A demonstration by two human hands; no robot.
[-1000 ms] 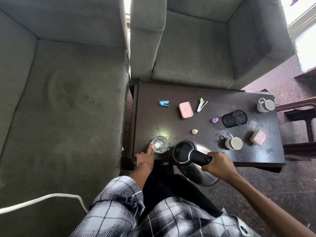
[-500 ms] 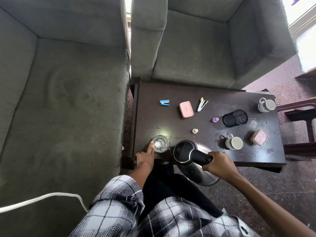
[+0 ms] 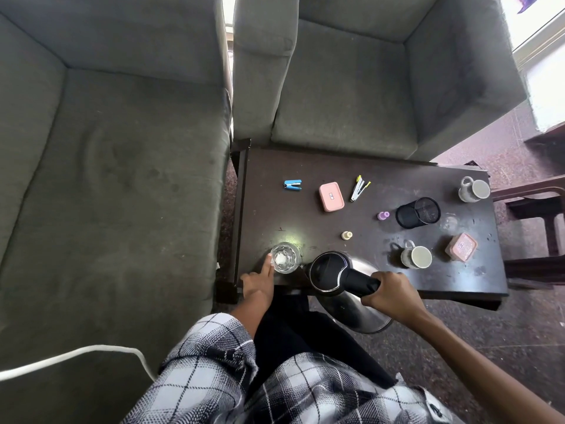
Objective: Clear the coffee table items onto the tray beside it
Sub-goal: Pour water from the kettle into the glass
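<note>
Silver steel kettle (image 3: 342, 304) beside a clear glass tumbler (image 3: 286, 257)
Right hand (image 3: 394, 293) is gripping its black handle; left hand (image 3: 258, 284) is touching the tumbler with one straight forefinger.

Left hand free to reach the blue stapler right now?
Probably yes: the left hand only touches the glass with a finger, and bare tabletop lies between it and the blue stapler.

Two mugs (image 3: 415, 257) (image 3: 474, 189), two pink boxes (image 3: 331, 196) (image 3: 461, 247), two staplers (image 3: 293, 184) (image 3: 359, 188), one glass (image 3: 286, 257), one kettle (image 3: 328, 272).
</note>
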